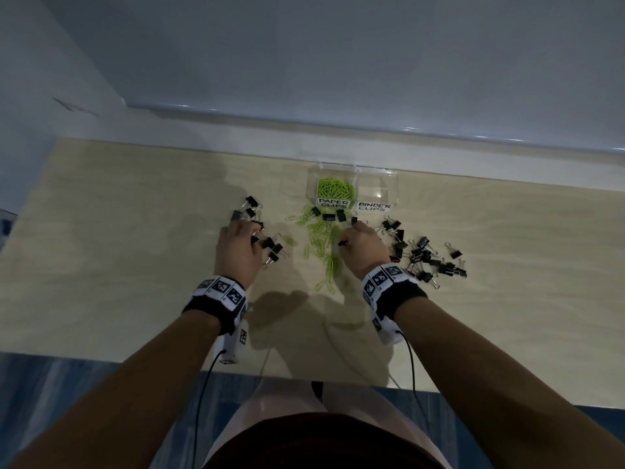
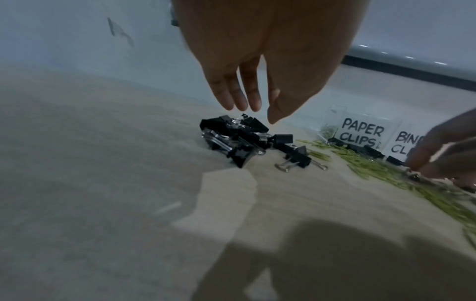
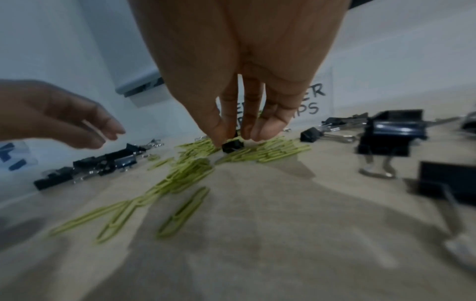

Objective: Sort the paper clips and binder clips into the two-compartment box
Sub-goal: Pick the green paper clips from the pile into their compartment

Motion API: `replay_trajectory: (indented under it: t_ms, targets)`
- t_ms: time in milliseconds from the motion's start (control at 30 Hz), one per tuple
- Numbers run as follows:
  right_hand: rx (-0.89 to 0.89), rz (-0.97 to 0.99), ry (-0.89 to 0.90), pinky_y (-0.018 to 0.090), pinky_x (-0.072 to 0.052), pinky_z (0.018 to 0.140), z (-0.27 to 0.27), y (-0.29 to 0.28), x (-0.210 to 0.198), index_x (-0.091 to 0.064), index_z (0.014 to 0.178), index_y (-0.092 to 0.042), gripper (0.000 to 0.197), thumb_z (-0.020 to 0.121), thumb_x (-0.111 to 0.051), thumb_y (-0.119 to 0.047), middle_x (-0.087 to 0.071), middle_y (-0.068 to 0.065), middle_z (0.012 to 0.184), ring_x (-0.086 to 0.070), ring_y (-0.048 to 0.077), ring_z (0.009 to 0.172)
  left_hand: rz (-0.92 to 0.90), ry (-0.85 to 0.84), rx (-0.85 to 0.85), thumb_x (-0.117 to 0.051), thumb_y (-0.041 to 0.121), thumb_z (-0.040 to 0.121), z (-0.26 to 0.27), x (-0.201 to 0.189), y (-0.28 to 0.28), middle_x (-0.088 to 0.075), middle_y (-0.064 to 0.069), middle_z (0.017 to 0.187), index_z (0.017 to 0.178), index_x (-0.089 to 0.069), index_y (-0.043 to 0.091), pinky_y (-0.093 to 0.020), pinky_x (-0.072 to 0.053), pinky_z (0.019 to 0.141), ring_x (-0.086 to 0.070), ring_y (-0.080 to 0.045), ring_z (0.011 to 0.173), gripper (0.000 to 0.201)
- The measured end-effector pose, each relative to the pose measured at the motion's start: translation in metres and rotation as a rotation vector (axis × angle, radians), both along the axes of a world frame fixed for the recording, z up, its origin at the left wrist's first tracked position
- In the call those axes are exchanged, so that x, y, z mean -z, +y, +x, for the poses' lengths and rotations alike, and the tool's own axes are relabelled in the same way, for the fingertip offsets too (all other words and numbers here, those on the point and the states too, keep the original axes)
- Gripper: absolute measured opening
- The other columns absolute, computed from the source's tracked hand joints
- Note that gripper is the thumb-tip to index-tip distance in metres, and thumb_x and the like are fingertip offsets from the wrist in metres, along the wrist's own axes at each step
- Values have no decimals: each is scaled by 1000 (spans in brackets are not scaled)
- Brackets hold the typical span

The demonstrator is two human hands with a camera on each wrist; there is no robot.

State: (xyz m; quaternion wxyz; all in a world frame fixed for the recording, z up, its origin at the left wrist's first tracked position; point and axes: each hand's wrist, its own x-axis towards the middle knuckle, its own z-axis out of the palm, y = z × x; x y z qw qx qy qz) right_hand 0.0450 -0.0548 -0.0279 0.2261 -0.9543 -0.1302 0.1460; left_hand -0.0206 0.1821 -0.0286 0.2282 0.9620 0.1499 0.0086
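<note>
A clear two-compartment box stands at the back of the table, labelled PAPER CLIPS and BINDER CLIPS. Green paper clips fill its left compartment; the right one looks bare. More green paper clips lie scattered mid-table. Black binder clips lie in a left pile, a right pile and a short row before the box. My left hand hovers just above the left pile with straight fingers, holding nothing. My right hand pinches a small black binder clip among the paper clips.
A pale ledge and wall run right behind the box. The table's front edge lies near my lap. Cables hang from both wrist cameras. Large binder clips sit close to the right of my right hand.
</note>
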Motion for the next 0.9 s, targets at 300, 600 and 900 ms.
replay_trajectory:
  t_ms: [300,600,900]
  targets:
    - [292,360,-17,34,-54,71,6,-3,-3,-64,81,-14,8,76,-62,-8,-64,4,85,-60,20,75,-9,64,446,-50,3,85,52,-10,-62,-52,-10,121,123,-55,10,-42,-43,96,-43,-29,114,39]
    - [441,36,-106,36,-48,71,8,-93,-7,-62,96,-6,18,79,-59,-7,-55,16,104,-56,33,88,117,265,575,-41,1,91,73,3,-99,-28,-12,149,144,-30,13,-43,-34,107,-29,-33,134,55]
    - [-72,-80,60,37,-48,94,-18,-40,-8,-50,124,-11,45,81,-61,-18,-43,8,122,-46,27,110,87,141,480,-46,-5,84,73,5,-81,-46,-14,126,121,-51,7,-42,-43,92,-40,-32,116,39]
